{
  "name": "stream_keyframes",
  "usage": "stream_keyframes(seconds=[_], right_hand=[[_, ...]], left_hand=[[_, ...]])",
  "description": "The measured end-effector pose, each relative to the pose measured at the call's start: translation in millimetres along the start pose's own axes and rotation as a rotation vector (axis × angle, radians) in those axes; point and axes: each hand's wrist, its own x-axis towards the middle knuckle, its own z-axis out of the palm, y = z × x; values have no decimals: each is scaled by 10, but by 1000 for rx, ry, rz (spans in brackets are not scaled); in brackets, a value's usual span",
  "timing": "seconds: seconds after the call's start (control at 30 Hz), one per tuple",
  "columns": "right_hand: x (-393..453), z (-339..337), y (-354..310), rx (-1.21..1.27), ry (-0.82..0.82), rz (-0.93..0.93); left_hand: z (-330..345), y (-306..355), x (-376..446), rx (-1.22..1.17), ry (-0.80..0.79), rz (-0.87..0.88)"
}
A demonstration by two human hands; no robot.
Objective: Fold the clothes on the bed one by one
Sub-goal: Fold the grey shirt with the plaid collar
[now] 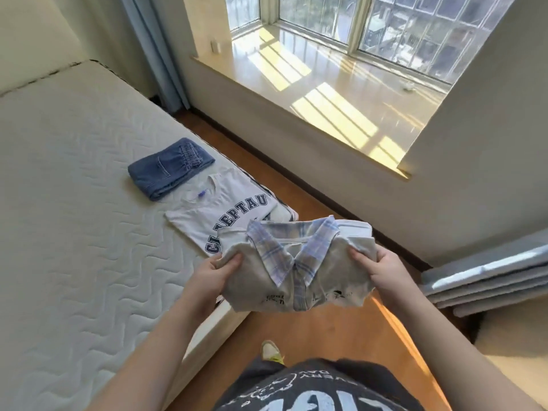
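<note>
- Two bare hands hold one folded cream shirt with a blue-and-white plaid collar (296,271) in the air, above the bed's near-right edge and partly over the wooden floor (311,330)
- left hand (212,277) grips the shirt's left side: the thumb lies curled on top of the cloth and the fingers go underneath, out of sight
- right hand (382,271) grips the shirt's right side in the same way, thumb on top and knuckles turned outward
- both forearms reach forward from the bottom of the view, wrists roughly level, with the shirt stretched between them, collar facing up
- small dark print shows on the shirt's lower front, too blurred to read
- the quilted off-white mattress (74,232) fills the left side; its right edge runs alongside the floor
- a folded white T-shirt with dark blue block letters (219,215) lies flat by the mattress's right edge, its near end hidden behind the held shirt
- a folded blue denim garment (169,173) lies just beyond the T-shirt, near the same edge, the two nearly touching
- a sunlit pale windowsill (311,84) under a barred window stands across the floor
- grey folded bedding (486,280) is stacked at the right
- a white-and-yellow shoe (271,351) stands on the floor below the shirt
</note>
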Motion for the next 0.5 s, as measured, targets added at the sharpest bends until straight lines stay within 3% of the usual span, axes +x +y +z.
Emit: stream_keyframes(seconds=[0.23,0.5], right_hand=[[740,255,-307,-104,-90,-7],[1863,433,-505,-184,-336,19]], left_hand=[[-112,158,403,-25,68,34],[-78,91,917,-44,342,1]])
